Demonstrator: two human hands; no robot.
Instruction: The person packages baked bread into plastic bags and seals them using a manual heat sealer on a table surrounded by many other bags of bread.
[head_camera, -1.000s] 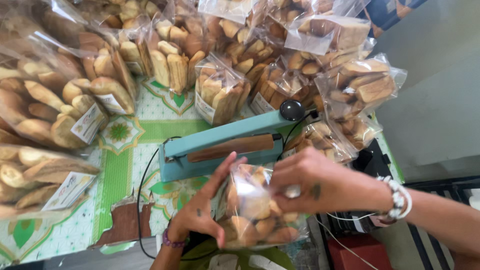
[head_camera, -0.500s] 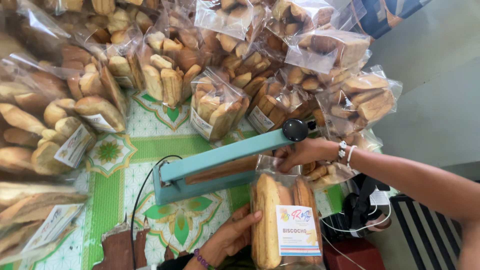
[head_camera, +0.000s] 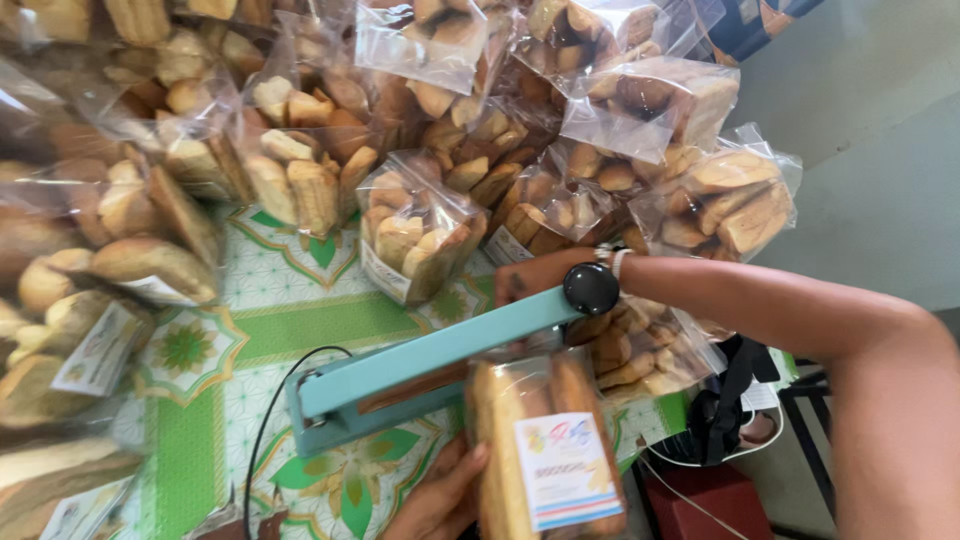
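A light-blue bag sealer (head_camera: 400, 375) lies across the patterned tablecloth, its lever arm raised at an angle with a black knob (head_camera: 591, 288) at the end. My right hand (head_camera: 535, 275) rests on the lever just behind that knob, gripping it. A clear bag of biscuits (head_camera: 545, 450) with a printed label stands under the lever, its open top in the sealer's jaws. My left hand (head_camera: 440, 495) holds this bag from the left side near its base.
Several sealed clear bags of biscuits (head_camera: 415, 230) are piled along the back and left of the table. A black cable (head_camera: 270, 420) runs from the sealer's left end. The green and white tablecloth (head_camera: 200, 350) shows between them. A red box (head_camera: 700, 500) sits below right.
My right hand moved from the bag up to the sealer's lever knob. The bag was turned upright, label facing me, and slid under the lever. The view closed in.
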